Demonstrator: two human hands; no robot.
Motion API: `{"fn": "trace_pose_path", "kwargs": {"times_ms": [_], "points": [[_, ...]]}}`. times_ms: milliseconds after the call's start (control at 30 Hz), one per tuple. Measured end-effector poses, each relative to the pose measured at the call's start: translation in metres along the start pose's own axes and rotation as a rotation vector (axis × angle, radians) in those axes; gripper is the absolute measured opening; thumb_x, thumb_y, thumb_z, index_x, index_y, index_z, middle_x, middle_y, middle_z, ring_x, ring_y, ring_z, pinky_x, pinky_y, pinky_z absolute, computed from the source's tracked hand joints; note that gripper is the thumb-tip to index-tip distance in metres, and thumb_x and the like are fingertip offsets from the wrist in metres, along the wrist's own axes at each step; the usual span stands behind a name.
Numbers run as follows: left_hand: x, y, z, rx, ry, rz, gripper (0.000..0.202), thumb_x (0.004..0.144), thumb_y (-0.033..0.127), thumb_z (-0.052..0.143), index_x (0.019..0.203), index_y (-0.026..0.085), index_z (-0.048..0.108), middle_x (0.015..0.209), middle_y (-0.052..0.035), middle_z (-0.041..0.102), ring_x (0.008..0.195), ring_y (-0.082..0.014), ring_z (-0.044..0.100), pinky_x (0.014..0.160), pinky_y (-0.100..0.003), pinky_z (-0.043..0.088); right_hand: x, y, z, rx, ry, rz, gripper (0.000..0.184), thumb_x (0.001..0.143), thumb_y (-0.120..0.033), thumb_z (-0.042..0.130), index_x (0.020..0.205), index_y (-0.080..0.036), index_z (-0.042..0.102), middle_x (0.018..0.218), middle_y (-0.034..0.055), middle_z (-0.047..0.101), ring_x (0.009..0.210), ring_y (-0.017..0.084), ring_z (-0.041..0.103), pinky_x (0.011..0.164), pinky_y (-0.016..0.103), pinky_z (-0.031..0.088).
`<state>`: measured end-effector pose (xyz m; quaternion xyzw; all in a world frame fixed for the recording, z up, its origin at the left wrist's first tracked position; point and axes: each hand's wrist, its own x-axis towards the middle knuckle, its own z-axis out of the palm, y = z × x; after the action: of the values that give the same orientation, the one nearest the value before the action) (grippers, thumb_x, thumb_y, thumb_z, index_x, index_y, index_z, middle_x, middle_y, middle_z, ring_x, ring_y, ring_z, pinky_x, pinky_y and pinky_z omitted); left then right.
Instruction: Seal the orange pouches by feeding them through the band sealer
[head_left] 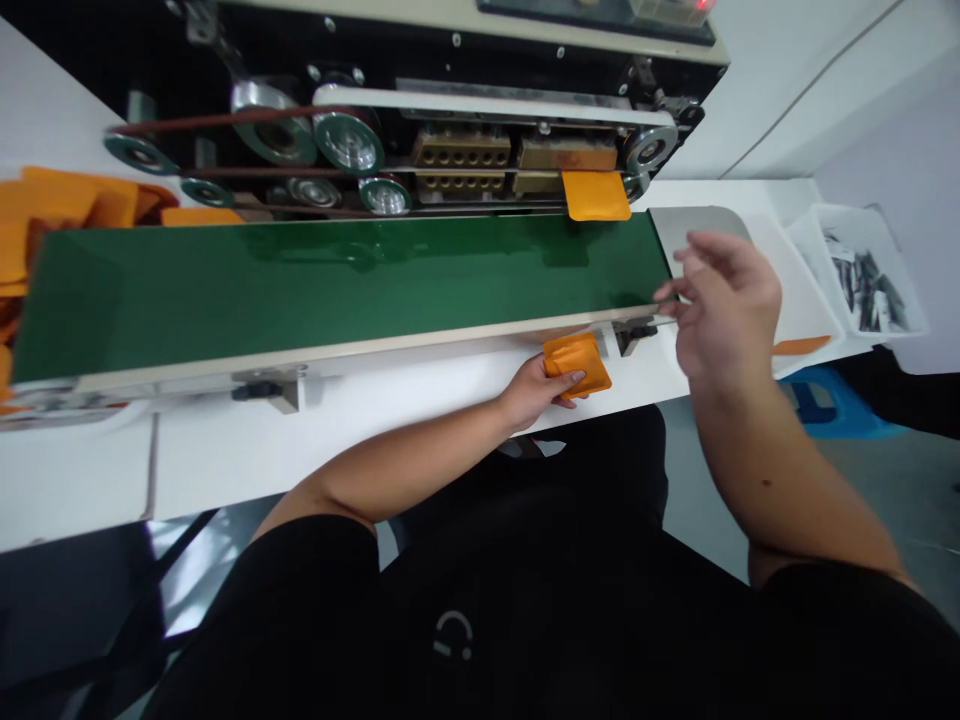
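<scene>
My left hand [536,392] grips an orange foil pouch [577,365] just below the front rail of a green conveyor belt [337,290]. My right hand [727,310] is raised over the belt's right end, its fingers apart and holding nothing. Its fingertips are close to the front rail. A second orange pouch [596,195] lies at the belt's far edge, its upper part reaching in among the band sealer's heating blocks [461,160]. Several more orange pouches [52,210] are heaped beyond the belt's left end.
Pulleys and drive belts [349,140] run exposed along the sealer. A grey metal chute [697,230] sits at the belt's right end. Beyond it stands a white bin [862,270] of dark items. An orange strip [801,345] lies on the white table [300,440], and a blue stool [825,405] stands below.
</scene>
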<state>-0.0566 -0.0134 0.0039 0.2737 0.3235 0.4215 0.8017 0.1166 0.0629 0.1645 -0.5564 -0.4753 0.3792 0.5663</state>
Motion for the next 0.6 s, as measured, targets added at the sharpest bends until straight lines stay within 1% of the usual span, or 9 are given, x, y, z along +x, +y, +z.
{"fn": "trace_pose_path", "kwargs": {"times_ms": [33, 100, 167, 233, 300, 333, 467, 533, 600], "points": [[0.000, 0.000, 0.000, -0.002, 0.005, 0.000, 0.084, 0.068, 0.063, 0.104, 0.131, 0.017, 0.073, 0.123, -0.0135, 0.082, 0.093, -0.0208, 0.081, 0.066, -0.023, 0.060, -0.016, 0.009, -0.006, -0.020, 0.019, -0.031, 0.021, 0.088, -0.024, 0.081, 0.109, -0.027, 0.077, 0.102, 0.0001, 0.074, 0.063, 0.011, 0.064, 0.051, 0.024, 0.048], [0.000, 0.000, 0.001, -0.004, 0.019, 0.003, 0.083, 0.067, 0.063, 0.105, 0.129, 0.017, 0.074, 0.124, -0.0144, 0.082, 0.094, -0.0208, 0.081, 0.066, -0.022, 0.059, -0.047, 0.029, -0.017, -0.082, -0.003, -0.053, 0.019, 0.087, -0.025, 0.081, 0.106, -0.027, 0.079, 0.092, -0.0001, 0.071, 0.064, 0.013, 0.062, 0.054, 0.025, 0.047], [-0.001, -0.001, 0.001, 0.004, 0.031, 0.006, 0.082, 0.066, 0.062, 0.105, 0.128, 0.016, 0.076, 0.124, -0.0149, 0.082, 0.093, -0.0202, 0.080, 0.064, -0.021, 0.058, -0.069, 0.047, -0.025, -0.188, -0.094, -0.043, 0.021, 0.089, -0.029, 0.082, 0.109, -0.028, 0.081, 0.092, 0.0010, 0.072, 0.071, 0.015, 0.065, 0.060, 0.028, 0.053], [-0.002, 0.000, 0.001, 0.027, 0.028, 0.009, 0.080, 0.069, 0.060, 0.104, 0.130, 0.016, 0.076, 0.123, -0.0145, 0.083, 0.091, -0.0193, 0.080, 0.062, -0.020, 0.056, -0.081, 0.060, -0.030, -0.314, -0.221, -0.023, 0.027, 0.089, -0.035, 0.084, 0.115, -0.029, 0.082, 0.099, 0.0028, 0.075, 0.079, 0.018, 0.068, 0.066, 0.031, 0.058], [-0.004, 0.001, 0.001, 0.055, 0.021, 0.014, 0.078, 0.072, 0.058, 0.103, 0.133, 0.017, 0.077, 0.122, -0.0140, 0.083, 0.090, -0.0190, 0.080, 0.062, -0.020, 0.055, -0.086, 0.068, -0.032, -0.423, -0.314, -0.016, 0.030, 0.088, -0.039, 0.086, 0.116, -0.030, 0.082, 0.104, 0.0039, 0.076, 0.083, 0.020, 0.070, 0.070, 0.034, 0.060], [-0.005, 0.002, 0.001, 0.067, 0.022, 0.019, 0.077, 0.073, 0.057, 0.102, 0.134, 0.018, 0.077, 0.123, -0.0140, 0.083, 0.090, -0.0192, 0.080, 0.062, -0.020, 0.055, -0.086, 0.070, -0.032, -0.463, -0.331, -0.016, 0.030, 0.087, -0.040, 0.086, 0.115, -0.029, 0.083, 0.103, 0.0040, 0.077, 0.084, 0.021, 0.070, 0.071, 0.035, 0.060], [-0.007, 0.005, 0.003, 0.081, 0.057, 0.029, 0.078, 0.072, 0.058, 0.102, 0.136, 0.019, 0.077, 0.127, -0.0144, 0.082, 0.096, -0.0209, 0.079, 0.063, -0.020, 0.056, -0.084, 0.077, -0.034, -0.469, -0.305, 0.033, 0.024, 0.089, -0.039, 0.085, 0.110, -0.028, 0.083, 0.094, 0.0027, 0.077, 0.083, 0.022, 0.072, 0.076, 0.037, 0.063], [-0.007, 0.005, 0.003, 0.074, 0.066, 0.024, 0.078, 0.072, 0.060, 0.101, 0.134, 0.019, 0.076, 0.123, -0.0136, 0.083, 0.092, -0.0200, 0.079, 0.062, -0.020, 0.055, -0.082, 0.081, -0.035, -0.406, -0.282, 0.072, 0.023, 0.089, -0.039, 0.085, 0.108, -0.028, 0.082, 0.093, 0.0023, 0.076, 0.082, 0.020, 0.072, 0.074, 0.035, 0.063], [-0.006, 0.006, 0.004, 0.058, 0.063, 0.013, 0.076, 0.073, 0.062, 0.100, 0.131, 0.018, 0.076, 0.115, -0.0112, 0.084, 0.083, -0.0167, 0.077, 0.061, -0.021, 0.054, -0.079, 0.083, -0.037, -0.332, -0.242, 0.087, 0.021, 0.086, -0.037, 0.088, 0.103, -0.026, 0.080, 0.093, 0.0024, 0.076, 0.081, 0.019, 0.071, 0.071, 0.033, 0.062]]}}
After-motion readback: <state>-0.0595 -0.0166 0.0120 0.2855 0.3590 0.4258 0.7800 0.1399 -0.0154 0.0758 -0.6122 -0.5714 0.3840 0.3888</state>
